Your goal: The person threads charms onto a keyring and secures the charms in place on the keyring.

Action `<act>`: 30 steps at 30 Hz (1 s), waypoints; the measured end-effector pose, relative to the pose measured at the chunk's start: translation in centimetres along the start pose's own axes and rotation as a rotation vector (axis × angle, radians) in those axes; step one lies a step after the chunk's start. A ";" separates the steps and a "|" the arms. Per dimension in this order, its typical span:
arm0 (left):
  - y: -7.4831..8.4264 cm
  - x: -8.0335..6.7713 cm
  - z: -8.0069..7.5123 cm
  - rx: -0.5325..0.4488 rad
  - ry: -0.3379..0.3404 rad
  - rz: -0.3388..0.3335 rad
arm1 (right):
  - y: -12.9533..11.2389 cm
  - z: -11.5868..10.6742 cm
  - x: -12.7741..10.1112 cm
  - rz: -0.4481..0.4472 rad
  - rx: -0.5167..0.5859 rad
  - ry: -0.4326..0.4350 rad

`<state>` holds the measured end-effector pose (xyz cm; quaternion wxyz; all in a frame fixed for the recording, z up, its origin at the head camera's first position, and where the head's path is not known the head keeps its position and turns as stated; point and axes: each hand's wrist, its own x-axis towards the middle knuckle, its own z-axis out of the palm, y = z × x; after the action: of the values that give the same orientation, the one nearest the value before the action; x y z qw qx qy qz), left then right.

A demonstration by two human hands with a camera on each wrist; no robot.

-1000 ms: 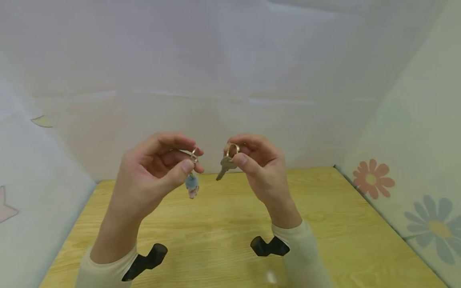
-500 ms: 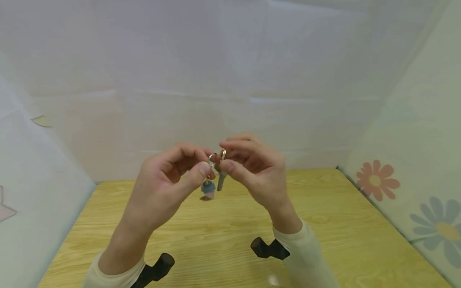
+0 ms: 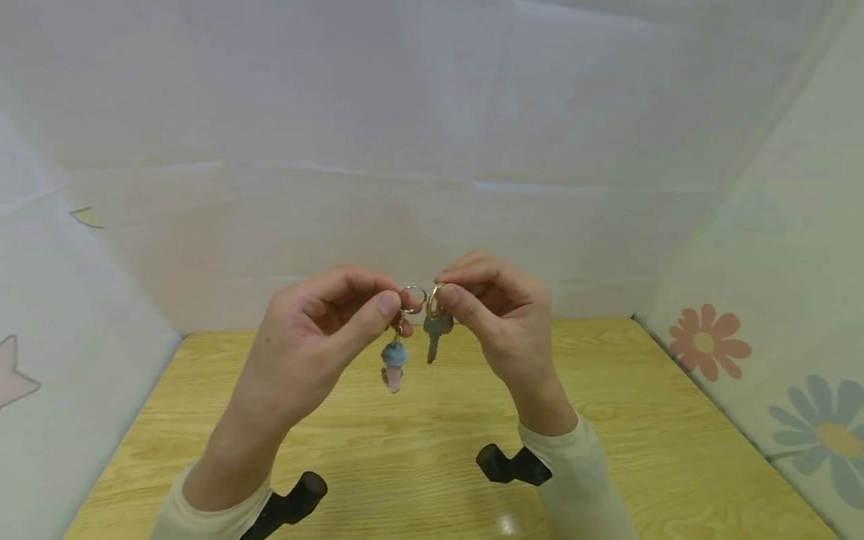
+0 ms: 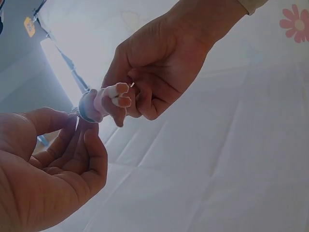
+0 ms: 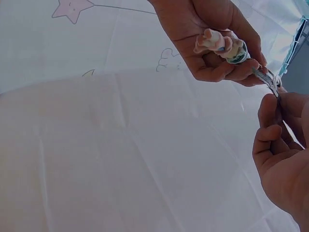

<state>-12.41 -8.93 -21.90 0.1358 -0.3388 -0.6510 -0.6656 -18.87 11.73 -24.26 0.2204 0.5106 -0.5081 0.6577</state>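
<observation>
**Charm on one ring, key on the other, rings now edge to edge**

So the left hand (image 3: 310,341) is pinching the silver ring (image 3: 415,287) near its chain, thumb against fingers, just below the middle of the frame. The ice-cream charm (image 3: 394,355) hangs under it, over the wooden table (image 3: 378,457). Right of centre, the right hand (image 3: 509,330) has the gold ring (image 3: 430,304) pinched between thumb and fingers, and the key (image 3: 434,339) dangles from it, blade down.

What's changed: half a second ago the fingertips were bunched closer together. Now they've eased apart a little, and the silver ring has turned to show its round opening. My read is that this is about how the two rings line up, and both are easier to see this way. They're right beside each other, but I honestly can't tell if they touch or link.
</observation>
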 end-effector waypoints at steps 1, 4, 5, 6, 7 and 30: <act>0.1 0.0 0.0 -0.009 -0.002 -0.002 | 0.0 0.0 0.0 0.003 0.001 0.005; 0.3 -0.1 0.1 -0.018 0.003 -0.008 | -0.2 0.0 0.1 0.012 -0.005 0.023; 0.3 -0.1 0.2 -0.013 0.010 -0.008 | -0.2 0.0 0.1 0.015 -0.002 0.027; 0.3 -0.1 0.3 -0.007 0.022 -0.007 | -0.3 0.0 0.1 0.015 -0.002 0.030; 0.3 -0.1 0.4 0.000 0.037 -0.004 | -0.4 0.0 0.1 0.013 -0.006 0.032; 0.0 0.4 2.2 0.447 0.242 0.501 | -1.8 0.9 -0.1 -0.007 -0.015 -0.039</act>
<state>-12.10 -6.70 -21.85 0.4418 -0.3685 -0.6564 -0.4880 -16.94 11.63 -23.55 0.2166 0.5234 -0.5154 0.6431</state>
